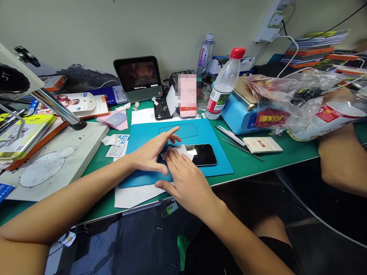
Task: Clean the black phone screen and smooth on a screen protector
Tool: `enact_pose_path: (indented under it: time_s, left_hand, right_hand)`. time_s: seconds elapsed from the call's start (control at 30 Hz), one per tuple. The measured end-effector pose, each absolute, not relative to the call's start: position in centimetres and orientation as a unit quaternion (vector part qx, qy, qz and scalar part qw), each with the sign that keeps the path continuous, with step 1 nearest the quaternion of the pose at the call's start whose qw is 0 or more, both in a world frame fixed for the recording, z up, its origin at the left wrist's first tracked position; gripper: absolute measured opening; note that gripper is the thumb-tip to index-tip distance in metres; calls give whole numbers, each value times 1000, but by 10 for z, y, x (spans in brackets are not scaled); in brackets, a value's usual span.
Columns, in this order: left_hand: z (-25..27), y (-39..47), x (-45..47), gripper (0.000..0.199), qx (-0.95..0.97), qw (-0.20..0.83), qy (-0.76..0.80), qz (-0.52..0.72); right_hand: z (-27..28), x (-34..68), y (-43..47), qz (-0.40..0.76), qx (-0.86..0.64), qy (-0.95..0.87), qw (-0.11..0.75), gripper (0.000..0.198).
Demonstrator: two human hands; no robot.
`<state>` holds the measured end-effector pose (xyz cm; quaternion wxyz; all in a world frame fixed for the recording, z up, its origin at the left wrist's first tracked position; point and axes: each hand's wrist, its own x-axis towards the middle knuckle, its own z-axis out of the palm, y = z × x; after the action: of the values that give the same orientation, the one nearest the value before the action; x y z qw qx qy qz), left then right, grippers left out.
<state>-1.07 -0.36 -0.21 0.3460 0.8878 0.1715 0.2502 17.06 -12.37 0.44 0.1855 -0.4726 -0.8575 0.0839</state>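
A smartphone [208, 156] with a black glossy screen lies face up on a blue mat [200, 128]. My right hand [187, 177] presses a small white wipe [180, 149] flat onto the left part of the screen, its fingers together on top and its thumb held out to the side. At the phone's left end is my left hand [150, 152], with thumb and fingers spread apart and nothing seen in its grasp. The right hand and the wipe cover that end of the phone, so whether the left fingers touch it is hidden.
Beyond the mat stand a pink-screened phone [188, 95], a smart display [139, 78] and a red-capped bottle [225, 84]. Tweezers [243, 149] and a cigarette pack [263, 145] lie rightward. A lamp stand [57, 109] rises at left. Another person's arm [341, 152] reaches in from the right.
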Motion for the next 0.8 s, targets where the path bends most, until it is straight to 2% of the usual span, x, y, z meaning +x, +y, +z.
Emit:
enact_pose_path:
  time_s: [0.2,0.5,0.7,0.8]
  left_hand:
    - [-1,-5,-11,122,897,333,183,227]
    - [5,-7,-7,118,919,291,187,191]
    - [5,-8,-6,118,923,278,190,187]
    - [6,-8,-6,114,918,278,192,207]
  right_hand:
    - [6,200,-156,74,-461,-869,163,74]
    - [4,280,-165,72,-535,-826,159,63]
    - [7,280,-136,99,-547,-813,171,62]
    - [9,273,-114,107,-553,-809,169,69]
